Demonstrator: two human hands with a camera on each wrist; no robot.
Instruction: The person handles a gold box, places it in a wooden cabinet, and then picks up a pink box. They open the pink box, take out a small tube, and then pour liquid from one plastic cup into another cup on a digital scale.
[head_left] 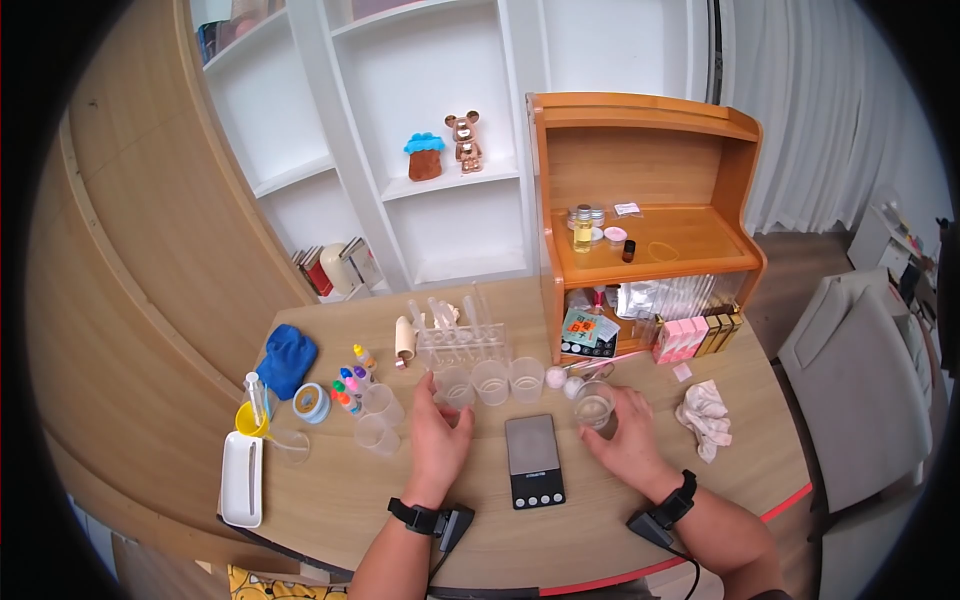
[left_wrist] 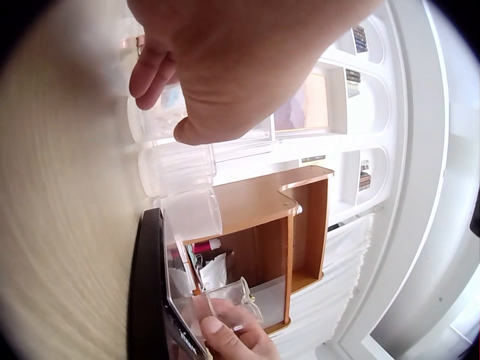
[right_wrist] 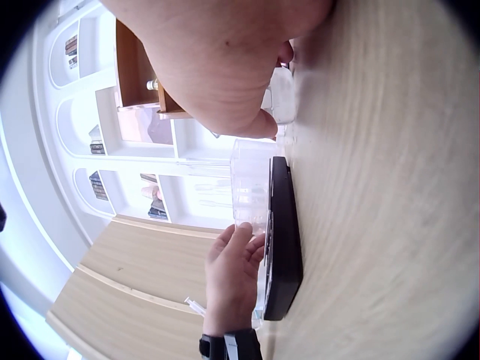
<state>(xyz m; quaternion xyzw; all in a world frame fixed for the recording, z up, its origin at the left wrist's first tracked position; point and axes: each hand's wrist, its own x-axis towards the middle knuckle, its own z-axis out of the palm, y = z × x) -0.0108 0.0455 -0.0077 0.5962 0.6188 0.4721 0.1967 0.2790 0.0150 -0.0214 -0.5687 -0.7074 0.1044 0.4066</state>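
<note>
My left hand (head_left: 440, 445) curls its fingers and thumb round the leftmost clear plastic cup (head_left: 456, 388) of a row. Beside it stand a middle cup (head_left: 490, 384) and a right cup (head_left: 527, 381). A small clear glass beaker (head_left: 593, 404) is held by my right hand (head_left: 632, 442), right of the black scale (head_left: 535, 460). The scale lies between both hands with a bare plate. In the left wrist view the left thumb and fingers are at either side of the cup (left_wrist: 154, 120). The right wrist view shows the beaker (right_wrist: 282, 94) partly hidden behind the right hand (right_wrist: 217, 67).
Behind the cups stands a rack of test tubes (head_left: 465, 347). To the left are two more cups (head_left: 377, 433), dropper bottles (head_left: 350, 385), a blue cloth (head_left: 288, 362) and a white tray (head_left: 242, 480). At the right lie a crumpled cloth (head_left: 705, 420) and an orange shelf (head_left: 650, 262).
</note>
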